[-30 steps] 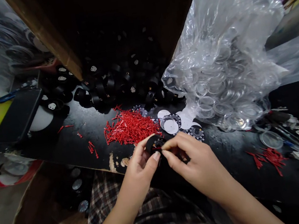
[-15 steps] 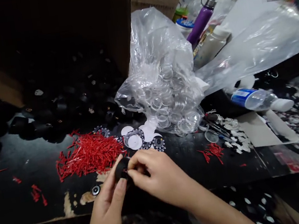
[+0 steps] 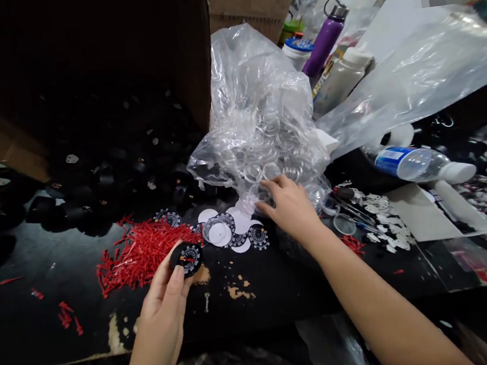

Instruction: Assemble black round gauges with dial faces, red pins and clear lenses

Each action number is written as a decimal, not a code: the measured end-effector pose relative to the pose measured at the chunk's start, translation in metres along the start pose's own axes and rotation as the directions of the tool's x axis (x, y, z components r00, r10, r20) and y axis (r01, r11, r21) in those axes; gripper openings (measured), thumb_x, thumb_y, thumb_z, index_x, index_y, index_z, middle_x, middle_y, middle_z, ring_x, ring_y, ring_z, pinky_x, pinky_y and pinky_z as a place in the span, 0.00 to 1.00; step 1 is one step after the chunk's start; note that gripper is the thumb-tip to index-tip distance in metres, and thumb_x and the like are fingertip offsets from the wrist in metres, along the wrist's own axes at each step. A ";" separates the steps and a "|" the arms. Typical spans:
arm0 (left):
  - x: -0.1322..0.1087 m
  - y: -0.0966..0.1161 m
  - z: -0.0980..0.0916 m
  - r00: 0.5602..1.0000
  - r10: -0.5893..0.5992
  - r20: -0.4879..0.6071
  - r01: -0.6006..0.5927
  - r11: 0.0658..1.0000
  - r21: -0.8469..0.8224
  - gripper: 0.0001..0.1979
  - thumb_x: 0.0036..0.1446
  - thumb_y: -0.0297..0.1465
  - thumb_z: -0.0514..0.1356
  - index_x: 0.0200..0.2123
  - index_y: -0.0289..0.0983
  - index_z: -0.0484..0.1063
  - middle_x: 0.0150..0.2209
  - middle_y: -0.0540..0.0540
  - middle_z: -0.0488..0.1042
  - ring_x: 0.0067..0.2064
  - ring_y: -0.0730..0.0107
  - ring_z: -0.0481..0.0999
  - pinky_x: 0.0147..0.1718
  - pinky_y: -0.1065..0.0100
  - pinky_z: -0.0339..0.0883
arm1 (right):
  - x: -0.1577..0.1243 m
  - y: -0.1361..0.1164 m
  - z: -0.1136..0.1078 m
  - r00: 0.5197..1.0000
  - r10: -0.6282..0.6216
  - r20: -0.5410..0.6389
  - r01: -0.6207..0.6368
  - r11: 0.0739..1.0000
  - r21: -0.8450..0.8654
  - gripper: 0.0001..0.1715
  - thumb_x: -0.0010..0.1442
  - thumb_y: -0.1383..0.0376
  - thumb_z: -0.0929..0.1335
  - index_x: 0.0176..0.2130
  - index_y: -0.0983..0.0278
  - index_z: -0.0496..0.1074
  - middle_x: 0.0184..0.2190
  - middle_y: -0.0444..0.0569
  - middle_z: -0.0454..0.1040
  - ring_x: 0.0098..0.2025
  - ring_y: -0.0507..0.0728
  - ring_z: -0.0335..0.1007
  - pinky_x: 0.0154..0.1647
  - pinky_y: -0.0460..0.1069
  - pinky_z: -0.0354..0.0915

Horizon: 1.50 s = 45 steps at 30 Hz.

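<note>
My left hand (image 3: 160,301) has the blk gauge (image 3: 186,259) at 8 o'clock, thumb & fingers pinched on its rim. Done, afaict: printed dial (image 3: 192,252) in, red pointer (image 3: 189,261) on. No clear cover seen over it, so that bit looks undone, tho can't be sure. My right hand (image 3: 290,203), 4 o'clock, has fingers parted by the clear rings (image 3: 271,170) in the plastic bag (image 3: 249,74), 1 o'clock; nothing seen gripped. Plenty left: red pointer pile (image 3: 144,249) btwn 8 & 9, loose dials (image 3: 258,237) abt 6.

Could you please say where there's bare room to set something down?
Mostly bare: the table front between left hand and right arm; also right of that arm, nearer than the white parts. Crowded: beyond, around the red pointers, discs and clear bag.
</note>
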<state>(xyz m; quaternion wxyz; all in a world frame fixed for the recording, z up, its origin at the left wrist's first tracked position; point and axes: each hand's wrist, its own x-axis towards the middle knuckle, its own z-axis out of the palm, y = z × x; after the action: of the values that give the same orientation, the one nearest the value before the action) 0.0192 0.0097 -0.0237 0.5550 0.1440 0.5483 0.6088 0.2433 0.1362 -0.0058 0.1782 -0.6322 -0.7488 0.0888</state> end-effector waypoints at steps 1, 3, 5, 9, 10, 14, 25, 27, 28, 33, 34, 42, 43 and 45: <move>0.000 -0.001 -0.001 1.000 -0.001 0.012 0.001 1.000 0.002 0.15 0.54 0.35 0.64 0.47 0.45 0.75 0.53 0.50 0.75 0.59 0.62 0.69 0.61 0.59 0.58 | 0.000 0.002 -0.001 1.000 -0.009 -0.010 0.009 1.000 0.021 0.23 0.57 0.62 0.69 0.51 0.67 0.72 0.47 0.60 0.70 0.52 0.69 0.65 0.54 0.66 0.57; 0.000 -0.002 -0.002 0.999 -0.007 0.034 0.008 1.000 -0.012 0.16 0.55 0.35 0.64 0.48 0.44 0.75 0.54 0.50 0.75 0.59 0.61 0.68 0.62 0.59 0.57 | -0.001 0.006 -0.005 0.999 -0.019 -0.045 0.022 0.997 0.075 0.19 0.60 0.63 0.66 0.50 0.69 0.73 0.48 0.61 0.70 0.53 0.67 0.65 0.55 0.64 0.58; -0.002 -0.001 -0.001 0.999 -0.022 0.038 0.024 0.999 -0.044 0.16 0.55 0.35 0.64 0.48 0.42 0.75 0.53 0.48 0.75 0.59 0.61 0.69 0.62 0.58 0.58 | -0.009 0.002 -0.008 0.996 -0.024 -0.081 0.035 0.990 0.139 0.18 0.63 0.63 0.62 0.49 0.68 0.73 0.47 0.60 0.71 0.51 0.63 0.68 0.53 0.60 0.62; -0.016 0.006 0.007 0.993 -0.093 0.076 0.105 0.978 -0.180 0.17 0.56 0.38 0.62 0.47 0.37 0.74 0.49 0.41 0.78 0.54 0.55 0.74 0.57 0.52 0.64 | -0.043 -0.031 -0.006 0.989 -0.002 0.149 -0.103 0.716 0.691 0.21 0.62 0.62 0.63 0.54 0.64 0.68 0.33 0.48 0.75 0.33 0.54 0.73 0.40 0.54 0.70; -0.020 0.008 0.009 0.986 -0.121 0.118 0.145 0.963 -0.229 0.18 0.56 0.39 0.61 0.47 0.36 0.74 0.48 0.40 0.78 0.53 0.54 0.74 0.56 0.52 0.65 | -0.052 -0.043 -0.005 0.967 -0.032 0.251 -0.188 0.573 0.798 0.23 0.61 0.62 0.64 0.56 0.64 0.67 0.32 0.46 0.75 0.30 0.52 0.72 0.38 0.53 0.71; -0.032 0.014 0.012 0.955 -0.178 0.239 0.256 0.902 -0.349 0.19 0.59 0.43 0.57 0.47 0.37 0.74 0.49 0.39 0.78 0.54 0.54 0.74 0.56 0.54 0.65 | -0.075 -0.080 -0.003 0.863 -0.128 0.489 -0.429 0.326 0.842 0.28 0.60 0.63 0.66 0.59 0.60 0.64 0.40 0.48 0.71 0.29 0.50 0.72 0.30 0.48 0.71; -0.027 0.015 0.000 0.951 -0.231 0.207 0.290 0.897 -0.333 0.19 0.61 0.42 0.54 0.47 0.35 0.74 0.50 0.39 0.77 0.49 0.58 0.77 0.51 0.58 0.70 | -0.076 -0.092 -0.008 0.836 -0.166 0.523 -0.437 0.375 0.818 0.31 0.59 0.66 0.65 0.61 0.61 0.61 0.44 0.50 0.70 0.35 0.51 0.76 0.41 0.50 0.72; -0.026 0.016 0.000 0.953 -0.232 0.195 0.286 0.899 -0.331 0.19 0.61 0.41 0.54 0.45 0.35 0.76 0.49 0.40 0.78 0.48 0.58 0.78 0.52 0.57 0.69 | -0.077 -0.090 -0.007 0.826 -0.173 0.536 -0.451 0.365 0.814 0.31 0.60 0.65 0.65 0.62 0.61 0.60 0.45 0.51 0.71 0.37 0.52 0.77 0.43 0.51 0.72; -0.026 0.016 -0.001 0.955 -0.229 0.189 0.281 0.900 -0.333 0.18 0.62 0.41 0.54 0.45 0.35 0.76 0.48 0.41 0.79 0.48 0.58 0.78 0.52 0.57 0.69 | -0.077 -0.089 -0.006 0.822 -0.177 0.541 -0.460 0.352 0.815 0.31 0.60 0.65 0.65 0.62 0.61 0.61 0.45 0.51 0.71 0.38 0.53 0.77 0.44 0.52 0.72; -0.024 0.016 -0.001 0.958 -0.213 0.192 0.271 0.890 -0.367 0.18 0.63 0.40 0.53 0.45 0.35 0.76 0.46 0.41 0.80 0.48 0.59 0.78 0.51 0.58 0.70 | -0.077 -0.084 -0.003 0.799 -0.210 0.564 -0.555 0.103 0.825 0.23 0.63 0.63 0.64 0.58 0.60 0.66 0.46 0.51 0.74 0.41 0.55 0.77 0.48 0.55 0.71; -0.024 0.016 -0.001 0.958 -0.211 0.193 0.271 0.887 -0.374 0.18 0.63 0.40 0.53 0.45 0.35 0.76 0.46 0.41 0.80 0.48 0.59 0.78 0.51 0.58 0.70 | -0.077 -0.084 -0.002 0.792 -0.215 0.571 -0.575 0.049 0.816 0.22 0.63 0.63 0.64 0.56 0.60 0.67 0.45 0.50 0.75 0.40 0.55 0.77 0.47 0.56 0.71; -0.023 0.012 -0.002 0.965 -0.221 0.144 0.255 0.918 -0.303 0.16 0.61 0.38 0.56 0.45 0.35 0.74 0.46 0.39 0.79 0.47 0.59 0.79 0.50 0.58 0.71 | -0.077 -0.081 0.002 0.836 -0.102 0.540 -0.519 0.178 0.836 0.19 0.59 0.63 0.69 0.51 0.59 0.72 0.33 0.44 0.73 0.31 0.50 0.74 0.36 0.47 0.71; -0.023 0.011 -0.001 0.970 -0.208 0.126 0.236 0.930 -0.282 0.15 0.61 0.37 0.57 0.46 0.35 0.74 0.46 0.39 0.79 0.47 0.59 0.79 0.50 0.58 0.71 | -0.077 -0.082 0.002 0.849 -0.094 0.520 -0.492 0.218 0.843 0.19 0.59 0.63 0.68 0.51 0.59 0.72 0.33 0.44 0.73 0.30 0.50 0.73 0.35 0.48 0.70; -0.024 0.007 0.001 0.970 -0.202 0.135 0.230 0.942 -0.243 0.14 0.59 0.37 0.59 0.46 0.37 0.73 0.47 0.41 0.79 0.47 0.60 0.79 0.50 0.59 0.71 | -0.078 -0.086 0.003 0.893 -0.085 0.443 -0.387 0.360 0.849 0.19 0.61 0.63 0.66 0.52 0.58 0.72 0.35 0.46 0.73 0.32 0.51 0.72 0.36 0.49 0.70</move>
<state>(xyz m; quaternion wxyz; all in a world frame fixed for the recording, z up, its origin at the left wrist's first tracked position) 0.0248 -0.0083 -0.0068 0.6613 0.0424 0.4463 0.6014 0.1747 0.0438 0.0105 0.3279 -0.4565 -0.5252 0.6390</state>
